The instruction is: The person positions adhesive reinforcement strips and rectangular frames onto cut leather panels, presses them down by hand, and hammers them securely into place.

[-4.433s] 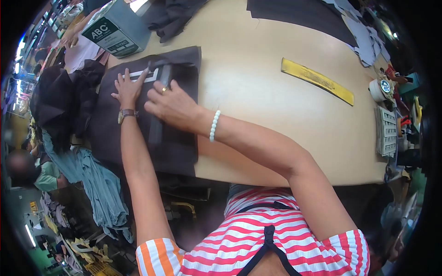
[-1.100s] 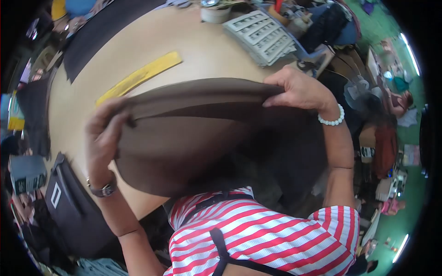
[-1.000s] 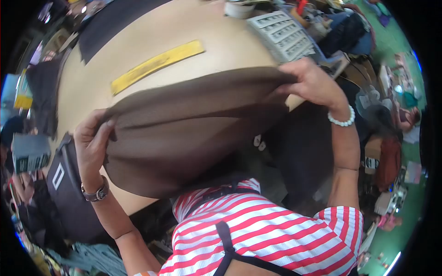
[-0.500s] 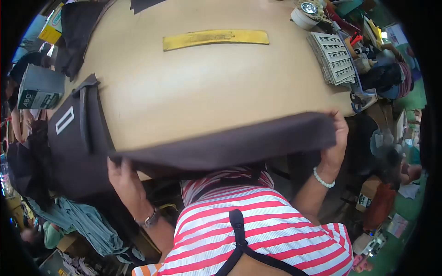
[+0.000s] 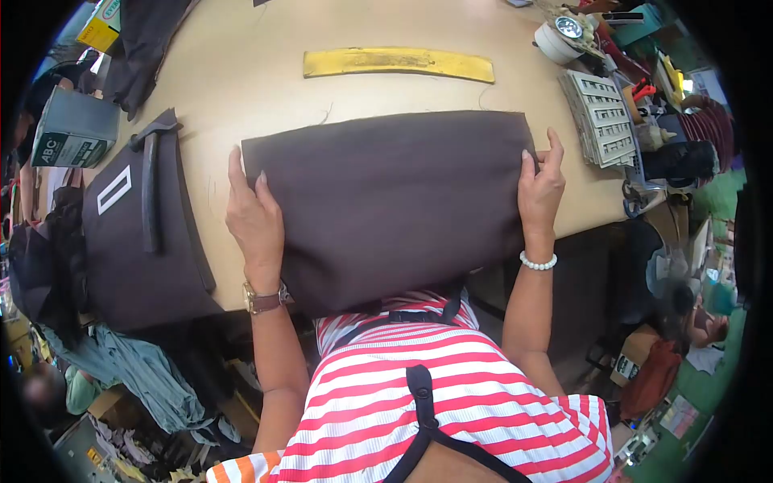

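Note:
A dark brown fabric panel (image 5: 394, 201) lies spread over the table's front edge, its near end hanging toward my waist. At its left edge is my left hand (image 5: 256, 221), thumb on top and the index finger stretched along the side. My right hand (image 5: 541, 191) holds the opposite edge, with the thumb on the cloth and the index finger raised. The fingers beneath the cloth are hidden. Left of my left hand lies a stack of brown fabric (image 5: 181, 278), bearing a hammer (image 5: 150, 189) and a small white rectangular frame (image 5: 114, 190).
A yellow strip (image 5: 398, 63) lies on the table (image 5: 274, 101) beyond the panel. White stencil plates (image 5: 600, 121), a round dial on a white base (image 5: 560, 40) and scissors (image 5: 636, 197) sit at right. A metal can (image 5: 74, 129) stands at left.
Both hands moved forward and up over the table with the fabric panel. The panel went from a narrow folded strip near my waist to laid out flat on the tabletop.

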Available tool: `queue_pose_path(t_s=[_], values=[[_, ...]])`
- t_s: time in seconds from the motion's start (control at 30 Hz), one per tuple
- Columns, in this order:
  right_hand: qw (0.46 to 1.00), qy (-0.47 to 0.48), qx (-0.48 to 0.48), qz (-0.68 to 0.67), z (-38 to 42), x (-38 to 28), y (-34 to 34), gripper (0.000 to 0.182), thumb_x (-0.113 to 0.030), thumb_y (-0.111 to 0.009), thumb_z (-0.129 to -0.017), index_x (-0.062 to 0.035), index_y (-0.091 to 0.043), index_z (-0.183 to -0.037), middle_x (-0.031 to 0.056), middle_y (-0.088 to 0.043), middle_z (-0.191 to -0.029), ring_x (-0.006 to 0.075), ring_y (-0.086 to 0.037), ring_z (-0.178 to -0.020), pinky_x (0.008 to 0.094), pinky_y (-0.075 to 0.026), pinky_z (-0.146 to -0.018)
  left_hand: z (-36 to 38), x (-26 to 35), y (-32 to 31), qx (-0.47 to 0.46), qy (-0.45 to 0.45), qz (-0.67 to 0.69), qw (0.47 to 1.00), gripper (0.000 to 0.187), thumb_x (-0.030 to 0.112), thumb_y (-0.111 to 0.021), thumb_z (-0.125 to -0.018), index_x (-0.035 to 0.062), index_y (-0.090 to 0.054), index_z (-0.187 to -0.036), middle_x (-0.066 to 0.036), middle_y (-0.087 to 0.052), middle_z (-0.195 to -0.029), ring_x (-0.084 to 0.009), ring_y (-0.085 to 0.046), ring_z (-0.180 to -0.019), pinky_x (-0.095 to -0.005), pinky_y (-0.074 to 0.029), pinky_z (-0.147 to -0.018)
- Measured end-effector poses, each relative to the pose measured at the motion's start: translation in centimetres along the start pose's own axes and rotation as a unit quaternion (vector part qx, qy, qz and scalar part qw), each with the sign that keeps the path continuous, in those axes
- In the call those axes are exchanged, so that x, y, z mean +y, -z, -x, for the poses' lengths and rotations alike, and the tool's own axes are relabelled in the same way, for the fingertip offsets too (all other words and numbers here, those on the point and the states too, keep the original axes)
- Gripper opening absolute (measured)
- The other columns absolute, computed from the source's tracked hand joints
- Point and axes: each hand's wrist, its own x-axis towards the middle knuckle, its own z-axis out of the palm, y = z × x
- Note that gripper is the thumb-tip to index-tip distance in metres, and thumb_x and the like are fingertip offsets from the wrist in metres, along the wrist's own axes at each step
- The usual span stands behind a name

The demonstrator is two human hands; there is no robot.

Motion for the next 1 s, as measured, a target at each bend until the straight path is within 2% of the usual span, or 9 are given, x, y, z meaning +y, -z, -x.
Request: queue_pose_path(t_s=[0.13, 0.23, 0.33, 0.43, 0.53, 0.6, 0.77, 0.9, 1.0], values=[[1.0, 0.003, -0.002, -0.03, -0.7, -0.4, 0.0, 0.043, -0.004, -0.058, -0.087, -0.0042, -0.044, -0.127, 0.0162, -0.061, -0.08, 0.0338, -0.062, -0.071, 0.0418, -0.048, -0.067, -0.8, 0.0, 0.0, 0.106, -0.149, -0.009, 0.983, 0.033, 0.002, -0.055, -0.089, 0.005, -0.056, -0.122, -0.015, -0.062, -0.085, -0.0323, -0.06, -0.068, -0.0407, -0.046, -0.063], [0.999, 0.043, 0.015, 0.01, -0.7, -0.3, -0.4, 0.034, -0.004, -0.058, -0.087, -0.0038, -0.051, -0.121, 0.0153, -0.063, -0.086, 0.0331, -0.064, -0.075, 0.0406, -0.05, -0.069, -0.2, -0.7, 0.0, -0.017, -0.054, -0.082, 0.995, 0.026, 0.006, -0.056, -0.09, 0.0071, -0.061, -0.115, -0.013, -0.062, -0.09, -0.0299, -0.063, -0.075, -0.0378, -0.051, -0.065], [0.989, 0.132, 0.043, 0.054, -0.5, 0.4, -1.4, 0.025, -0.005, -0.058, -0.087, -0.0038, -0.057, -0.112, 0.0141, -0.063, -0.092, 0.0325, -0.065, -0.08, 0.0398, -0.051, -0.072, 0.3, -1.1, -0.7, -0.002, -0.078, -0.147, 0.986, 0.025, 0.008, -0.057, -0.09, 0.0086, -0.062, -0.114, -0.01, -0.059, -0.089, -0.0267, -0.063, -0.069, -0.0355, -0.051, -0.06], [0.989, 0.123, 0.015, 0.084, -0.4, 0.0, -1.1, 0.02, -0.009, -0.059, -0.087, -0.0043, -0.061, -0.107, 0.0137, -0.063, -0.099, 0.0318, -0.064, -0.087, 0.0395, -0.051, -0.075, 0.5, -0.1, -0.3, -0.042, -0.004, -0.177, 0.983, 0.029, 0.01, -0.058, -0.089, 0.0086, -0.061, -0.117, -0.011, -0.058, -0.106, -0.0288, -0.063, -0.088, -0.039, -0.051, -0.073], [0.987, 0.103, -0.022, 0.126, -0.4, -0.3, -0.6, 0.024, -0.016, -0.061, -0.087, -0.0054, -0.062, -0.109, 0.0147, -0.061, -0.109, 0.0316, -0.062, -0.096, 0.0394, -0.05, -0.079, 0.3, 2.4, 1.0, 0.045, -0.145, -0.303, 0.941, 0.035, 0.011, -0.061, -0.088, 0.0092, -0.059, -0.123, -0.016, -0.051, -0.128, -0.0336, -0.051, -0.117, -0.0426, -0.044, -0.093], [0.975, 0.131, -0.034, 0.176, -0.4, -0.6, -0.4, 0.029, -0.022, -0.062, -0.087, -0.0061, -0.062, -0.111, 0.0166, -0.057, -0.118, 0.0332, -0.058, -0.104, 0.0399, -0.048, -0.085, 1.3, 3.6, 0.6, -0.062, -0.177, -0.115, 0.976, 0.047, 0.018, -0.064, -0.086, 0.009, -0.053, -0.13, -0.019, -0.035, -0.145, -0.0393, -0.029, -0.135, -0.0505, -0.028, -0.107], [0.964, 0.202, -0.043, 0.17, -0.7, 0.8, -1.3, 0.041, -0.033, -0.062, -0.087, -0.0054, -0.06, -0.117, 0.022, -0.052, -0.124, 0.0428, -0.046, -0.116, 0.0516, -0.036, -0.097, 5.8, 5.6, -0.5, -0.283, -0.194, -0.061, 0.937, 0.072, 0.046, -0.063, -0.083, 0.0117, -0.039, -0.142, -0.018, -0.025, -0.151, -0.0389, -0.018, -0.14, -0.062, -0.015, -0.108], [0.951, 0.222, -0.025, 0.213, -2.2, -0.5, -2.6, 0.046, -0.037, -0.058, -0.089, -0.0058, -0.056, -0.123, 0.0222, -0.051, -0.125, 0.0451, -0.043, -0.118, 0.0564, -0.033, -0.097, 6.4, 5.5, -0.2, -0.289, -0.176, -0.061, 0.939, 0.074, 0.049, -0.063, -0.082, 0.0141, -0.038, -0.143, -0.017, -0.024, -0.152, -0.0387, -0.017, -0.141, -0.0675, -0.011, -0.105], [0.905, 0.402, -0.022, 0.141, -5.5, -4.6, -4.8, 0.046, -0.04, -0.053, -0.091, -0.008, -0.054, -0.124, 0.0195, -0.051, -0.128, 0.041, -0.043, -0.12, 0.0545, -0.035, -0.095, 6.1, 5.7, -0.1, -0.285, -0.172, -0.066, 0.941, 0.074, 0.05, -0.064, -0.081, 0.0165, -0.039, -0.143, -0.016, -0.024, -0.152, -0.0382, -0.018, -0.141, -0.0693, -0.01, -0.104]])
